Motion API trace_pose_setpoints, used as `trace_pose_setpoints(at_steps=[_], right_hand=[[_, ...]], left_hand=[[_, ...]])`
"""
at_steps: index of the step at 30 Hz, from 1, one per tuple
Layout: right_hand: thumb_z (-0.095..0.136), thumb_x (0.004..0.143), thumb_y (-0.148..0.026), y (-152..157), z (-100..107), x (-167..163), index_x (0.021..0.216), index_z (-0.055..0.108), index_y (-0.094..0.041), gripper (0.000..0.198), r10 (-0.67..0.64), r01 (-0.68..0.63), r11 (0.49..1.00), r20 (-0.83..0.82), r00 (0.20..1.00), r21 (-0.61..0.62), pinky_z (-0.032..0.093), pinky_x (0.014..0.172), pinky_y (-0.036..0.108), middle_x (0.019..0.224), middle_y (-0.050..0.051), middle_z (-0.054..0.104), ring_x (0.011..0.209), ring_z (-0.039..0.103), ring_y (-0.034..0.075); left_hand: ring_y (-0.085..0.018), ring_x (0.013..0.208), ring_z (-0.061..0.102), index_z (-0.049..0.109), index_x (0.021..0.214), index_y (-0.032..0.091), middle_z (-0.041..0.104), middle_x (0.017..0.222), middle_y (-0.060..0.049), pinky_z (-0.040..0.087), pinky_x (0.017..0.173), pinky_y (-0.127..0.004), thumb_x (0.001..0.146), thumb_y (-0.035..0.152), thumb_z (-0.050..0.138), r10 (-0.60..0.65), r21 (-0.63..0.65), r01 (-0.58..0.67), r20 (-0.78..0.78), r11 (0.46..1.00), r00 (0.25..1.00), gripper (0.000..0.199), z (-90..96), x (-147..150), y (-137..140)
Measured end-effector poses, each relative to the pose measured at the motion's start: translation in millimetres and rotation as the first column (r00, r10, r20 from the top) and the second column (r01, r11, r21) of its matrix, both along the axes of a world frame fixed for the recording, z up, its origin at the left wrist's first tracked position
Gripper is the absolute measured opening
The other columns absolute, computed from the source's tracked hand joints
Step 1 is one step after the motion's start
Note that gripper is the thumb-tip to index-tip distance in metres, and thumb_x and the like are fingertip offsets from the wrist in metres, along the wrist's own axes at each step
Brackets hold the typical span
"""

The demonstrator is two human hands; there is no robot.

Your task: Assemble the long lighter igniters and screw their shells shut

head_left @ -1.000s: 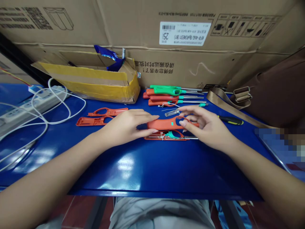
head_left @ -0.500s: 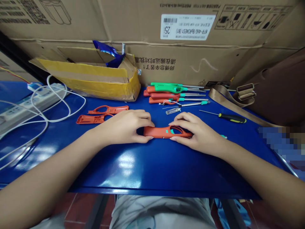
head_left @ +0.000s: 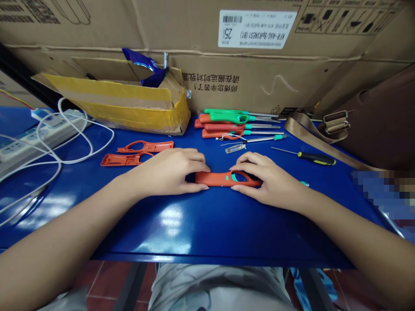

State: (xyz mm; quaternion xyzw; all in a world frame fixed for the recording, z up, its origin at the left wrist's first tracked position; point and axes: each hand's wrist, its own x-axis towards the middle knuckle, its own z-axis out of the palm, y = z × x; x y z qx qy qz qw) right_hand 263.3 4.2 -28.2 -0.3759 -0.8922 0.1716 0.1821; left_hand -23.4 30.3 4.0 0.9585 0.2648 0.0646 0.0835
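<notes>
An orange gas lighter (head_left: 214, 178) with a teal trigger lies sideways on the blue table, gripped at both ends. My left hand (head_left: 177, 170) is closed on the butt of its handle, thumb along the near side. My right hand (head_left: 267, 179) pinches the lighter around its finger loop and hides most of the rod, whose teal tip shows past the knuckles. Two open orange casing halves (head_left: 126, 160) rest left of my left hand. Beyond my hands are a clear fuel tank (head_left: 235, 148) and a loose metal lighter rod (head_left: 262, 139) with a teal tip and white wire.
Several assembled lighters (head_left: 227, 116) are stacked at the back. A screwdriver (head_left: 316, 158) and a brown strap (head_left: 301, 127) lie to the right. A yellow-taped carton (head_left: 136, 114) stands back left, near a power strip (head_left: 42, 134) with looping white cables. Large cardboard (head_left: 207, 60) walls the rear.
Both hands keep their hold on the lighter. Its near-side seam looks narrower, and the handle has tilted slightly. The camera view has shifted a little.
</notes>
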Motion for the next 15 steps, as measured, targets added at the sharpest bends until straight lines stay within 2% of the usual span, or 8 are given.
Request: trace_pose_setpoints(at_steps=[4, 8, 12, 15], right_hand=[[0.070, 0.092, -0.038, -0.7, 0.8, -0.1, 0.121, 0.067, -0.021, 0.034, -0.010, 0.010, 1.000, 0.013, 1.000, 0.012, 0.049, 0.095, 0.042, 0.117, 0.010, 0.062, 0.110, 0.060, 0.026], [0.067, 0.095, -0.037, -5.3, 5.5, -1.9, 0.127, 0.065, -0.020, 0.036, -0.021, 0.012, 0.998, 0.139, 0.990, 0.069, 0.049, 0.092, 0.043, 0.119, 0.010, 0.064, 0.109, 0.061, 0.027], [0.058, 0.098, -0.032, -10.2, 9.8, -4.8, 0.133, 0.062, -0.013, 0.040, -0.014, -0.045, 0.981, 0.303, 0.953, 0.187, 0.051, 0.085, 0.045, 0.121, 0.014, 0.065, 0.100, 0.064, 0.029], [0.054, 0.099, -0.027, -10.7, 10.0, -5.7, 0.133, 0.062, -0.008, 0.040, -0.007, -0.101, 0.956, 0.364, 0.931, 0.276, 0.052, 0.081, 0.045, 0.119, 0.017, 0.066, 0.095, 0.064, 0.030]], left_hand=[[-0.021, 0.095, 0.067, 0.073, 0.112, 0.019, 0.070, 0.104, -0.003, 0.048, 0.081, -0.031, 0.095, 0.044, 0.066, 0.020, 0.018, -0.019, -0.020, 1.000, 1.000, 0.031, -0.9, -1.1, -1.2], [-0.020, 0.090, 0.068, 0.072, 0.113, 0.021, 0.070, 0.102, -0.003, 0.048, 0.076, -0.030, 0.095, 0.041, 0.065, 0.046, 0.054, -0.043, -0.057, 0.998, 0.997, 0.029, -1.1, 1.0, -5.0], [-0.021, 0.082, 0.067, 0.074, 0.105, 0.018, 0.068, 0.090, -0.002, 0.047, 0.070, -0.032, 0.089, 0.032, 0.067, 0.064, 0.157, -0.048, -0.096, 0.986, 0.993, 0.022, 0.3, 8.9, -10.9], [-0.022, 0.080, 0.067, 0.074, 0.104, 0.016, 0.068, 0.087, -0.003, 0.046, 0.068, -0.033, 0.089, 0.030, 0.067, 0.074, 0.221, -0.049, -0.108, 0.974, 0.991, 0.022, -0.9, 13.1, -12.8]])
